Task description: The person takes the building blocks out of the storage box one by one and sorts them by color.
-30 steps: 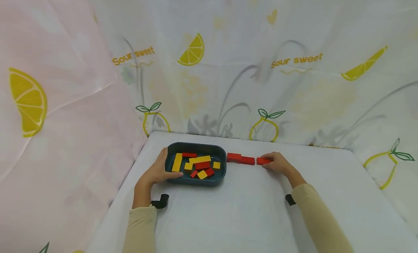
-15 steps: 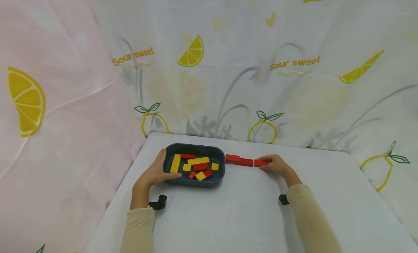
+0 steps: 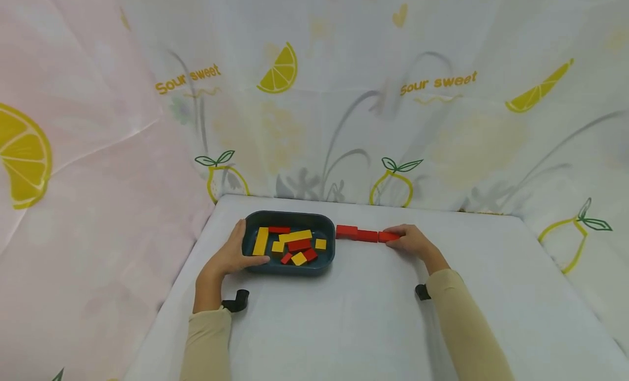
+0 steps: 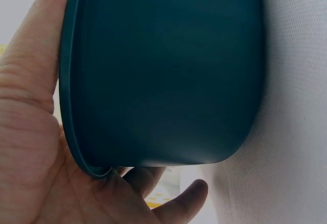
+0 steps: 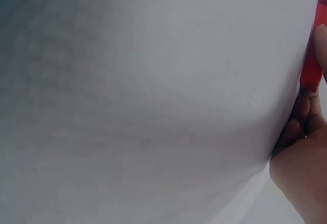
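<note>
While the left hand [image 3: 227,256] grips the near left corner of the dark teal tray [image 3: 326,263], thumb along the tray's front rim and fingers curled round its left end, the right hand [image 3: 411,241] rests on the bench [image 3: 354,321] to the tray's right, its fingertips pinching the right end of a red block [image 3: 388,237]. That block lies flat at the right end of a short row of three red blocks; the middle red block [image 3: 367,236] touches it, and the leftmost red block [image 3: 346,231] lies just beside the tray's right wall.

From the left wrist view, the tray's outer wall [image 4: 163,76] fills the picture, its rim pressed into the palm of the left hand [image 4: 36,147], with one finger showing under the base against the white bench cover [image 4: 296,106]. From the right wrist view, only the edge of the right hand [image 5: 301,168] and a sliver of the red block [image 5: 312,66] show at the right border, the fingers curled against the block; the rest is the white cover [image 5: 153,101].

Inside the tray lie loose yellow blocks [image 3: 260,240] and smaller red pieces [image 3: 299,245], jumbled together. Both arms wear beige sleeves [image 3: 462,326], each with a black wrist mount [image 3: 237,301] beside the cuff. A curtain printed with lemons and the words "Sour sweet" [image 3: 437,82] hangs behind and to the left of the bench.
</note>
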Available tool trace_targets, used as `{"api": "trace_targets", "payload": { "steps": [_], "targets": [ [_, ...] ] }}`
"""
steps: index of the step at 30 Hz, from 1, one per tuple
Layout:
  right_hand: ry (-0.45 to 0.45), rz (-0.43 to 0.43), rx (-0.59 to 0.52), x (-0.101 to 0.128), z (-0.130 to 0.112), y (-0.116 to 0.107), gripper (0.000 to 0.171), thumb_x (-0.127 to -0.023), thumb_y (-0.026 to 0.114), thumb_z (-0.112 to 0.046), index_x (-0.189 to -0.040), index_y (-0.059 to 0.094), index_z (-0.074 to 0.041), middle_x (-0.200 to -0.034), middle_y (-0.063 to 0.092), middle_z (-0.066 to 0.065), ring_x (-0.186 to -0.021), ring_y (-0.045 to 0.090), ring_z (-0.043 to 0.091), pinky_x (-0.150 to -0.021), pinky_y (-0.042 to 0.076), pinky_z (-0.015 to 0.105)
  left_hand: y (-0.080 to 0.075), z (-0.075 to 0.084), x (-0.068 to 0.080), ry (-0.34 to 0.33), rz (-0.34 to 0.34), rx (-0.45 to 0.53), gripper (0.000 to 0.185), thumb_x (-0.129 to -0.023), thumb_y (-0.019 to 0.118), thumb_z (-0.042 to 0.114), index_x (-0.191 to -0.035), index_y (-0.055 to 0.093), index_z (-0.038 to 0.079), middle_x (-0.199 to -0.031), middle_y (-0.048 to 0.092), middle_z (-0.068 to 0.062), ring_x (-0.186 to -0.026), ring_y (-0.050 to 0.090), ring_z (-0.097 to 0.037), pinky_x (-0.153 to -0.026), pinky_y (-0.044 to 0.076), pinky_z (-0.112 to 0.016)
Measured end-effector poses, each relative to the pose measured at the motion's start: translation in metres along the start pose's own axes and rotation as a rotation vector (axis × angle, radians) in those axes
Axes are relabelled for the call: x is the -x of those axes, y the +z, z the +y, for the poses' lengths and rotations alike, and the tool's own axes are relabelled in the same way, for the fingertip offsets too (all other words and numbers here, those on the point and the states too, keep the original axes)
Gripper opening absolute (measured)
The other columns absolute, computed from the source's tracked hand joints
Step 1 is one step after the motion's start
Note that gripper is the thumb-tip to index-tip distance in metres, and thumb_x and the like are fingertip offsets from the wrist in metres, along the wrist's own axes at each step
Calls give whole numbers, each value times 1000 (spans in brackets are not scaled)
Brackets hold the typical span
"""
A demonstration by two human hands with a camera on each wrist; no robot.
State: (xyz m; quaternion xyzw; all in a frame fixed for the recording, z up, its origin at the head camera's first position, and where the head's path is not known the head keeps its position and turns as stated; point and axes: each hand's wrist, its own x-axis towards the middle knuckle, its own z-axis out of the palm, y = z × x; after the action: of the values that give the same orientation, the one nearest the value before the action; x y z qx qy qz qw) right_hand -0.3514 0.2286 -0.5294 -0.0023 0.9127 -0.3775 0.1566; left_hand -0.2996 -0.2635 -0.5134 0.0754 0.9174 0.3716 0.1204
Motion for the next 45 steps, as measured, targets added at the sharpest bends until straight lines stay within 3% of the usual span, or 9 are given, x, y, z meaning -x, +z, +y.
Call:
{"api": "trace_targets", "payload": {
  "steps": [45],
  "targets": [
    [62,-10,-59,-2,-5,5,52,-90,71,-23,-139,57,-13,-147,42,19,-131,35,37,-109,37,58,-2,2,0,0,3,17,133,-76,80,53,-156,-14,3,-165,-12,-21,-153,-3,-41,-121,8,-62]
  ]
}}
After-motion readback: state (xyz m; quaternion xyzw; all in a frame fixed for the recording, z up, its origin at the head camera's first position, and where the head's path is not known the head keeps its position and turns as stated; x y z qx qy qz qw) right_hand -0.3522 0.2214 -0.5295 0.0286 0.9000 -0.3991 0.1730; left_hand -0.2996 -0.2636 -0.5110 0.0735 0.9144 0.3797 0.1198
